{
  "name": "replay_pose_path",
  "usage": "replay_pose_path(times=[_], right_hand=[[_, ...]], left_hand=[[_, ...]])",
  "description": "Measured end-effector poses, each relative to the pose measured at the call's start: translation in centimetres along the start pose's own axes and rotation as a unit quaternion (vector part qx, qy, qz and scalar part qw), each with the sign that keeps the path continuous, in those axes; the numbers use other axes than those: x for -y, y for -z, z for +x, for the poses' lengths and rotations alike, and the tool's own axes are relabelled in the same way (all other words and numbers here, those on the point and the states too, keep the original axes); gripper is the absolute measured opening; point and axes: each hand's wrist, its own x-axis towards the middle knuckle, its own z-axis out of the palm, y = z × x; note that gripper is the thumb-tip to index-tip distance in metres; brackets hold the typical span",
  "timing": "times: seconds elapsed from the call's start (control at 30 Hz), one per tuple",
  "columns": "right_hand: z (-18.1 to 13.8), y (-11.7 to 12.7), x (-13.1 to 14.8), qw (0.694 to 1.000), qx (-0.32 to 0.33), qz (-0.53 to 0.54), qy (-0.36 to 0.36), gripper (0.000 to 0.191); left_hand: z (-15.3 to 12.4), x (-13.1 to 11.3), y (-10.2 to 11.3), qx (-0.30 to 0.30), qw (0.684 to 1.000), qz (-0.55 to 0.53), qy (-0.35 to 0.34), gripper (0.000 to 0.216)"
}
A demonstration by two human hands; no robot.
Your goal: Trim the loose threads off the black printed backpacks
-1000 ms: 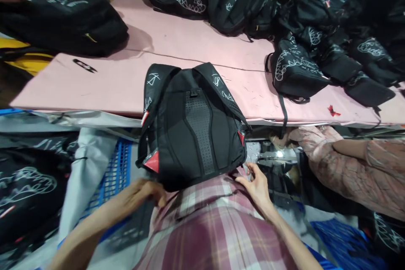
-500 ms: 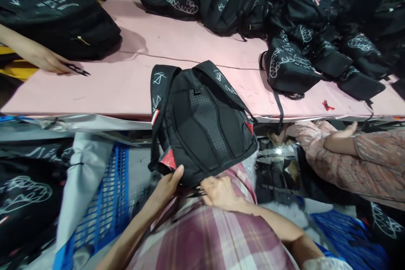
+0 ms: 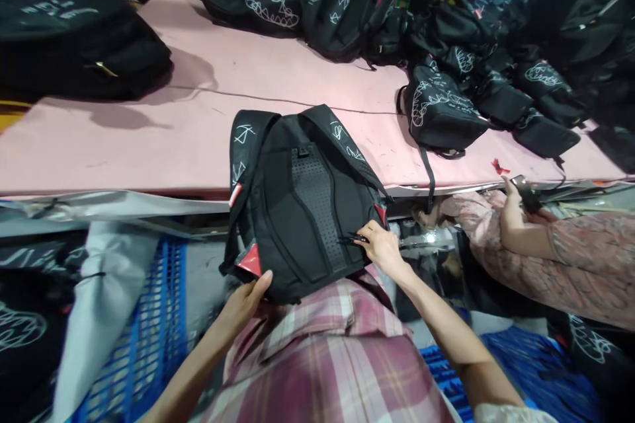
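A black backpack (image 3: 278, 211) lies back panel up, straps toward the far side, partly on the table edge and partly over my lap. White drawn marks run along its shoulder straps, and red patches show at its sides. My left hand (image 3: 253, 291) grips its lower left corner, thumb on top and fingers hidden beneath. Over the right part of the back panel, my right hand (image 3: 381, 246) is closed around small black thread snips (image 3: 353, 238), points to the left. Whether the points touch the fabric I cannot tell.
The pink-covered table (image 3: 278, 73) carries several more black bags, such as a backpack (image 3: 441, 106) at right. A larger bag (image 3: 84, 39) lies at far left. A co-worker's patterned sleeve (image 3: 595, 264) is close on my right. A blue crate (image 3: 149, 330) stands below left.
My right hand has moved from the backpack's bottom edge up and right over the back panel, bringing the snips into view. A co-worker's hand with snips at left has left view.
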Motion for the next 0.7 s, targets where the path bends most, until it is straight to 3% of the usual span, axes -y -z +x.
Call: replay_pose_path(times=[0.1, 0.2, 0.3, 0.37, 0.43, 0.5, 0.57, 0.6, 0.67, 0.7], right_hand=[[-0.1, 1.1, -3.4, 0.987, -0.108, 0.099, -0.068, 0.024], [-2.0, 3.4, -8.0, 0.942, -0.248, 0.137, -0.178, 0.037], [-4.2, 3.8, -10.8, 0.931, -0.249, 0.117, -0.238, 0.044], [-4.9, 2.5, -10.8, 0.931, -0.217, 0.155, -0.250, 0.040], [-4.8, 0.8, -10.1, 0.927, -0.196, 0.204, -0.245, 0.036], [-4.3, -0.5, -9.2, 0.922, -0.196, 0.240, -0.233, 0.033], [-3.7, -1.1, -8.9, 0.915, -0.198, 0.272, -0.224, 0.031], [-3.5, -1.2, -8.9, 0.910, -0.198, 0.287, -0.223, 0.032], [-3.2, -1.2, -9.2, 0.900, -0.198, 0.316, -0.225, 0.034], [-3.1, -1.2, -9.4, 0.895, -0.198, 0.328, -0.228, 0.036]], left_hand=[[-1.2, 0.1, 1.3, -0.030, 0.997, 0.076, -0.016, 0.071], [-3.5, -1.3, 1.8, -0.148, 0.965, 0.208, -0.050, 0.056], [-4.0, -4.3, 0.0, -0.252, 0.880, 0.329, -0.230, 0.040], [-2.6, -6.7, -2.4, -0.257, 0.810, 0.372, -0.373, 0.035], [-0.4, -8.8, -4.8, -0.232, 0.760, 0.416, -0.442, 0.031], [1.2, -10.2, -6.7, -0.206, 0.747, 0.442, -0.452, 0.024], [1.6, -11.0, -7.7, -0.151, 0.781, 0.418, -0.439, 0.022], [1.3, -11.2, -7.8, -0.089, 0.812, 0.390, -0.424, 0.024], [0.0, -11.2, -7.2, 0.096, 0.866, 0.311, -0.381, 0.037], [-0.7, -11.0, -6.5, 0.186, 0.875, 0.267, -0.359, 0.045]])
